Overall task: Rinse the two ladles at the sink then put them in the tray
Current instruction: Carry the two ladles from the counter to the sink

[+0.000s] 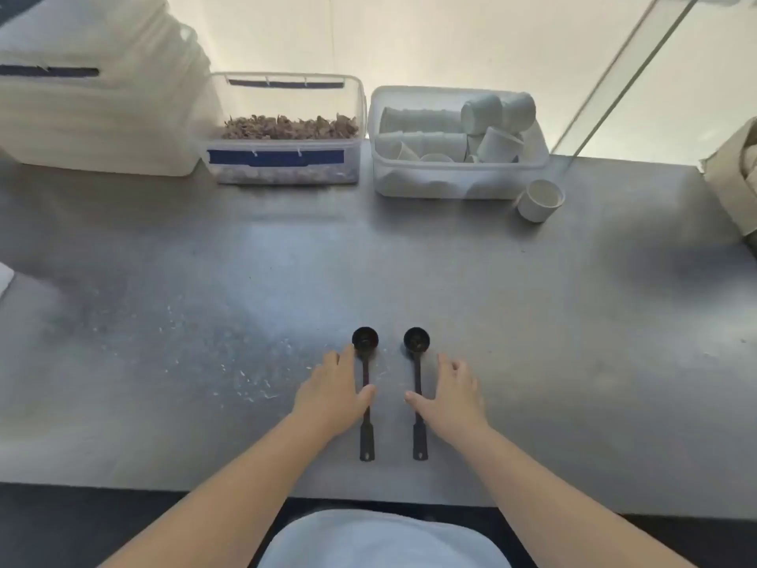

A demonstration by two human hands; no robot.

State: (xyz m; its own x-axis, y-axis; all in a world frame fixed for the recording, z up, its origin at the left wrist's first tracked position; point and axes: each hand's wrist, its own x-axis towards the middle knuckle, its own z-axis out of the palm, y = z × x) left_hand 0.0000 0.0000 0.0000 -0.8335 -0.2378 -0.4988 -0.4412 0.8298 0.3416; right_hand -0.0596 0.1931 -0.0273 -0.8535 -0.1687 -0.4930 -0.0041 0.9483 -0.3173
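Note:
Two small black ladles lie side by side on the steel counter [553, 330], bowls away from me, handles toward me. My left hand [332, 393] rests flat just left of the left ladle [365, 364], its thumb lying over the handle. My right hand [452, 393] lies flat just right of the right ladle [417, 362], thumb touching the handle. Both hands have fingers spread and neither has closed around a ladle. No sink or tray is in view.
Along the back stand a large white tub [94, 108], a clear box of brown dried pieces [286, 129] and a clear box of white cups [454, 141]. One loose white cup [540, 200] sits beside it. Crumbs dot the counter at left.

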